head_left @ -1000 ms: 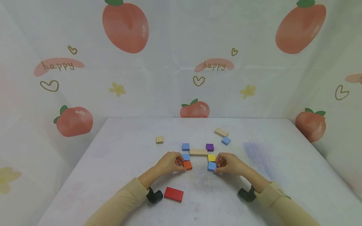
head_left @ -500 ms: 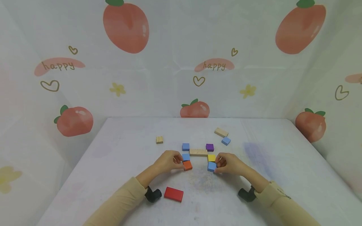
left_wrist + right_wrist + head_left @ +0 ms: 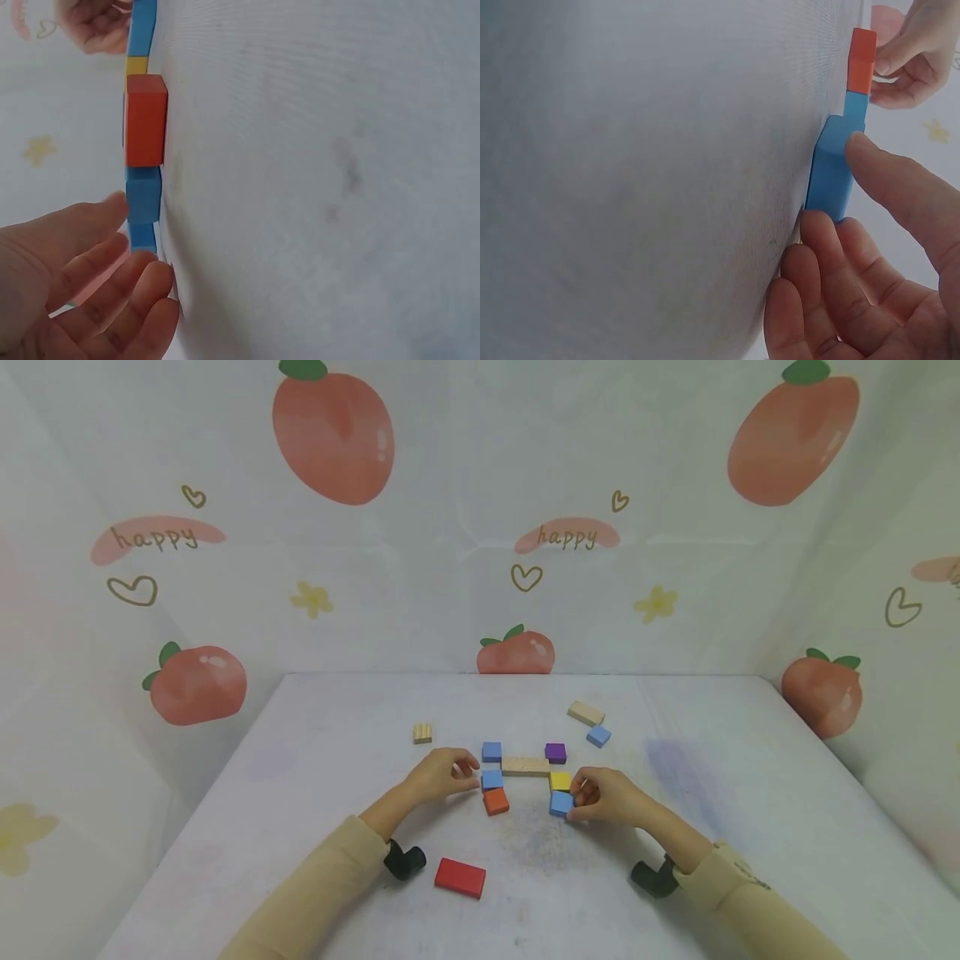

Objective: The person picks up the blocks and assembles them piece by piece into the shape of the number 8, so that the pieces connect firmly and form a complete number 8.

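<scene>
Right hand [image 3: 609,797] pinches the blue block [image 3: 560,803] — keep it flat, square to the yellow block [image 3: 560,781]. Left hand [image 3: 438,774] loose, holding nothing — orange block [image 3: 496,801] free.

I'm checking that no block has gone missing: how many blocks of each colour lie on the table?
Blue blocks: 4
Plain wood blocks: 3
Orange block: 1
Yellow block: 1
Purple block: 1
Red block: 1
Total: 11
</scene>
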